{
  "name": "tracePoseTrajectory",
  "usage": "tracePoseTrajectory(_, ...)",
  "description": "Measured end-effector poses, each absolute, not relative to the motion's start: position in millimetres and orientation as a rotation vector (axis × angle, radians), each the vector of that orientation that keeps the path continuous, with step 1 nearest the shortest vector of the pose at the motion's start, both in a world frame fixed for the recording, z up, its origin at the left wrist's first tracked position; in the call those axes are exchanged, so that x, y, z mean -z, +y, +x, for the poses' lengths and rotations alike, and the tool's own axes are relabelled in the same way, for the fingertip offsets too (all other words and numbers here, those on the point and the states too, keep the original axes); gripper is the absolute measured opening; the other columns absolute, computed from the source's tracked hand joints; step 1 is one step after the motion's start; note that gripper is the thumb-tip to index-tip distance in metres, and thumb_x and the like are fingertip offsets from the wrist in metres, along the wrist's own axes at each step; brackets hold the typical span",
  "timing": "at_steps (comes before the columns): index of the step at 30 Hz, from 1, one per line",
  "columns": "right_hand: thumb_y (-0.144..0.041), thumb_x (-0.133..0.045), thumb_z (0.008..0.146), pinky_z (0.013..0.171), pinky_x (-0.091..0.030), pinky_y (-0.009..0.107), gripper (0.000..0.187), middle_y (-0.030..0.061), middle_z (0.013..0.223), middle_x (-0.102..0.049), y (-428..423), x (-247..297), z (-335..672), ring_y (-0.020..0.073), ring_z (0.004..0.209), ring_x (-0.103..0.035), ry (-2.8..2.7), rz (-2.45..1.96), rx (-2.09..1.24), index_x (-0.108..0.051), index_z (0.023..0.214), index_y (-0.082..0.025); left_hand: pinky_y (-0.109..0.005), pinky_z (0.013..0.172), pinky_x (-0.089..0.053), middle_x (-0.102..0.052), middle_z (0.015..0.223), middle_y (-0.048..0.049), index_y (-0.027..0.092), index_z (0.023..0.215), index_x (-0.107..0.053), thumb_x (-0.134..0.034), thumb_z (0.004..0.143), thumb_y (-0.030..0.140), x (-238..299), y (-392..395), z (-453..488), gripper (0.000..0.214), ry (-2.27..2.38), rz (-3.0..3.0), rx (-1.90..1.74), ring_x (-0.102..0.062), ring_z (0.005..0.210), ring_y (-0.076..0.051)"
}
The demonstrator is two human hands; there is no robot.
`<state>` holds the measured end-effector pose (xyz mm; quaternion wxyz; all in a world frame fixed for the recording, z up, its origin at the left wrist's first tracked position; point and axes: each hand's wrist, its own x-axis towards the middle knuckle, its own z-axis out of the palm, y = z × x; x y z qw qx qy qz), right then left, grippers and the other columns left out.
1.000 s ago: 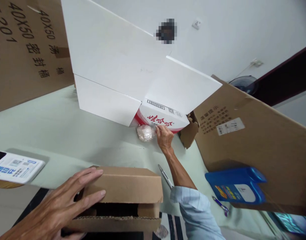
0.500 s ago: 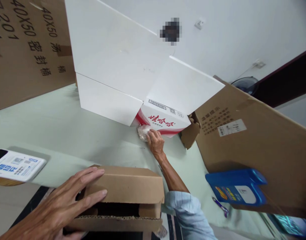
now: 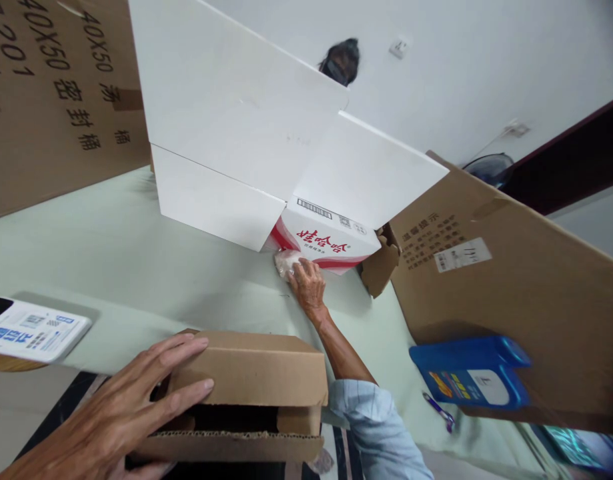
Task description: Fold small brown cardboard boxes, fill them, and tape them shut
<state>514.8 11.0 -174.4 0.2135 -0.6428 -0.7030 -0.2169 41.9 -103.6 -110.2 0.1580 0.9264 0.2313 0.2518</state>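
Observation:
My left hand (image 3: 131, 407) lies flat, fingers spread, on the top flap of a small brown cardboard box (image 3: 251, 380) at the near edge of the table. My right hand (image 3: 309, 287) reaches far across the pale green table (image 3: 136, 267) and closes over a clear-wrapped bundle (image 3: 286, 261) at the foot of a white carton with red print (image 3: 326, 240). The carton's large white flaps stand open above it.
Big brown cartons stand at the left back (image 3: 51, 93) and right (image 3: 511, 280). A blue plastic container (image 3: 469, 380) and a purple pen (image 3: 440, 412) lie at the right. A printed card (image 3: 33, 330) rests at the left. Another person's head (image 3: 341, 60) shows behind the white carton.
My right hand has slid left from beside the wrapped bundle onto it and now covers most of it. The left hand has stayed on the brown box.

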Motion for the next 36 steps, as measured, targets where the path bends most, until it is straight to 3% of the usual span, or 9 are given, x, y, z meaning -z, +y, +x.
tracePoseTrajectory(4, -0.044, -0.070, 0.104, 0.102, -0.052, 0.047, 0.025, 0.0151, 0.134, -0.071, 11.9, 174.3, 512.9, 0.0322, 0.115, -0.060, -1.930, -1.776, 0.570, -0.075, 0.118, -0.024, -0.052, 0.117, -0.061, -0.030, 0.184, -0.0080, 0.032, 0.166, -0.052, -0.068, 0.083, 0.010, 109.6, -104.8, 41.9, 0.087, 0.685, 2.635, -0.694, -0.047, 0.161, -0.039)
tracePoseTrajectory(10, -0.032, -0.058, 0.109, 0.100, -0.051, 0.044, 0.018, 0.0128, 0.120, -0.070, 22.0, 178.4, 516.3, 0.0288, 0.107, -0.058, -1.837, -1.799, 0.513, -0.073, 0.106, -0.023, -0.054, 0.119, -0.059, -0.032, 0.183, -0.0074, 0.034, 0.166, -0.052, -0.071, 0.085, 0.016, 108.1, -102.2, 43.8, 0.085, 0.669, 2.622, -0.761, -0.046, 0.161, -0.038)
tracePoseTrajectory(13, -0.036, -0.065, 0.105, 0.102, -0.050, 0.046, 0.018, 0.0148, 0.123, -0.067, 28.6, 185.5, 516.6, 0.0310, 0.109, -0.056, -1.786, -1.822, 0.472, -0.069, 0.113, -0.021, -0.053, 0.120, -0.058, -0.033, 0.183, -0.0073, 0.035, 0.166, -0.052, -0.076, 0.081, 0.014, 101.0, -99.9, 45.2, 0.090, 0.657, 2.604, -0.744, -0.047, 0.160, -0.038)
tracePoseTrajectory(22, -0.046, -0.067, 0.102, 0.109, -0.051, 0.054, 0.048, 0.0236, 0.133, -0.066, 29.0, 162.2, 514.1, 0.0366, 0.121, -0.057, -1.735, -1.809, 0.289, -0.063, 0.135, -0.012, -0.055, 0.121, -0.056, -0.036, 0.179, -0.0169, 0.033, 0.171, -0.032, -0.090, 0.079, 0.018, 79.4, -94.2, 44.6, 0.110, 0.617, 2.389, -0.704, -0.049, 0.158, -0.038)
tracePoseTrajectory(24, -0.047, -0.062, 0.104, 0.111, -0.051, 0.056, 0.050, 0.0247, 0.137, -0.065, 17.9, 143.5, 508.9, 0.0373, 0.128, -0.057, -1.711, -1.768, 0.280, -0.062, 0.140, -0.012, -0.057, 0.121, -0.055, -0.034, 0.179, -0.0179, 0.032, 0.167, -0.037, -0.088, 0.084, 0.022, 73.6, -95.2, 42.5, 0.098, 0.592, 2.366, -0.754, -0.048, 0.159, -0.039)
tracePoseTrajectory(27, -0.046, -0.055, 0.108, 0.111, -0.054, 0.055, 0.044, 0.0222, 0.140, -0.065, -18.0, 111.8, 491.8, 0.0348, 0.131, -0.060, -1.665, -1.688, 0.282, -0.063, 0.141, -0.016, -0.056, 0.123, -0.053, -0.031, 0.181, -0.0155, 0.031, 0.151, -0.054, -0.076, 0.096, 0.021, 61.9, -98.9, 40.7, 0.060, 0.544, 2.380, -0.825, -0.046, 0.161, -0.037)
tracePoseTrajectory(30, -0.040, -0.054, 0.110, 0.092, -0.062, 0.043, 0.029, 0.0151, 0.129, -0.071, -77.1, 78.9, 463.3, 0.0279, 0.116, -0.069, -1.624, -1.586, 0.241, -0.069, 0.127, -0.022, -0.050, 0.122, -0.053, -0.036, 0.180, -0.0106, 0.028, 0.125, -0.069, -0.063, 0.102, 0.013, 49.7, -101.3, 43.2, 0.028, 0.507, 2.444, -0.771, -0.050, 0.157, -0.033)
tracePoseTrajectory(32, -0.033, -0.061, 0.109, 0.084, -0.061, 0.039, 0.015, 0.0100, 0.114, -0.074, -122.5, 57.5, 441.2, 0.0256, 0.105, -0.072, -1.545, -1.452, 0.175, -0.072, 0.109, -0.025, -0.046, 0.119, -0.054, -0.045, 0.175, -0.0101, 0.026, 0.116, -0.071, -0.058, 0.105, 0.012, 43.9, -100.0, 47.7, 0.022, 0.488, 2.485, -0.729, -0.055, 0.152, -0.031)
tracePoseTrajectory(36, -0.016, -0.062, 0.105, 0.073, -0.057, 0.038, 0.022, 0.0032, 0.086, -0.072, -198.5, 24.2, 402.4, 0.0222, 0.080, -0.070, -1.586, -1.278, 0.132, -0.070, 0.088, -0.027, -0.037, 0.107, -0.057, -0.069, 0.151, -0.0130, 0.024, 0.121, -0.069, -0.053, 0.110, 0.015, 40.5, -90.4, 59.9, 0.021, 0.455, 2.495, -0.804, -0.069, 0.136, -0.026)
